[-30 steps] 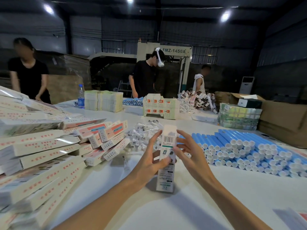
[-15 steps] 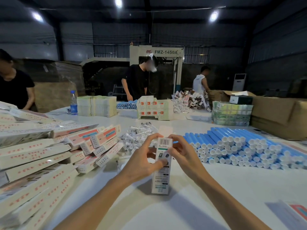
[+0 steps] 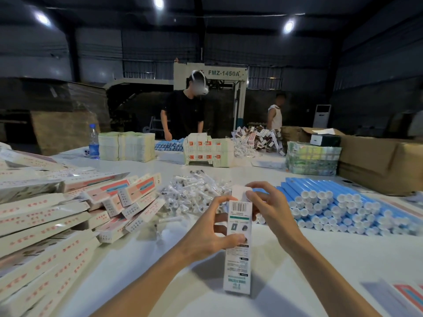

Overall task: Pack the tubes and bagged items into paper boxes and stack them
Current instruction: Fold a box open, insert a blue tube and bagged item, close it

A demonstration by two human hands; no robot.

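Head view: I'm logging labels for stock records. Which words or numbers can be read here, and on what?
"FMZ-1450A": on the machine at the back.
On the paper box in front: a barcode and print, too small to read.
On the stacked boxes at left: red print, too blurred to read.

A packing warehouse: metal walls, an FMZ-1450A machine far beyond the left hand, 2 workers before it, boxes heaped left of that hand, blue tubes stacked beside the right hand.

Dim overall, glaring ceiling lamps, bright white table, bowed edges, background seemingly soft.
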